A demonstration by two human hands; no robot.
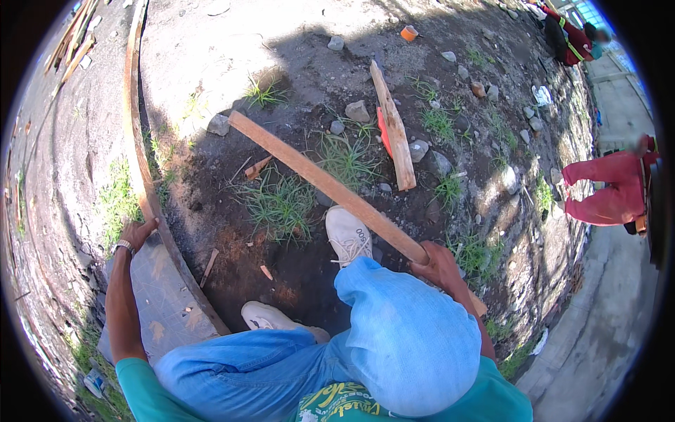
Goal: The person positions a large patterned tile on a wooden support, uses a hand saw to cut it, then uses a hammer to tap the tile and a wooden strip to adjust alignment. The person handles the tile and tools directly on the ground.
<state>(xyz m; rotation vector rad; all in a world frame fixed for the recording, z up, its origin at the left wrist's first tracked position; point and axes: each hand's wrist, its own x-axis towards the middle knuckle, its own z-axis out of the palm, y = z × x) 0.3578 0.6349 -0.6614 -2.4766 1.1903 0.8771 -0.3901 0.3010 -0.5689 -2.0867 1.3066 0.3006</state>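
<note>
In what looks like a holding step, the right hand (437,266) has its grip wrapped round the short board (316,179) near the grass (281,207), and the left hand (137,233) touches the long board (133,141), how tightly I can't tell, so moving either calls for care.

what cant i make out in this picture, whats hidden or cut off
Head view: the red object, kind unclear; the short split wood piece covers part of it.
Head view: the far end of the long board; the picture's top edge crops it.
Head view: a stretch of the wooden plank; the right hand covers it.
Head view: much of the upper body of the person in red trousers; the fisheye rim cuts it off.
</note>
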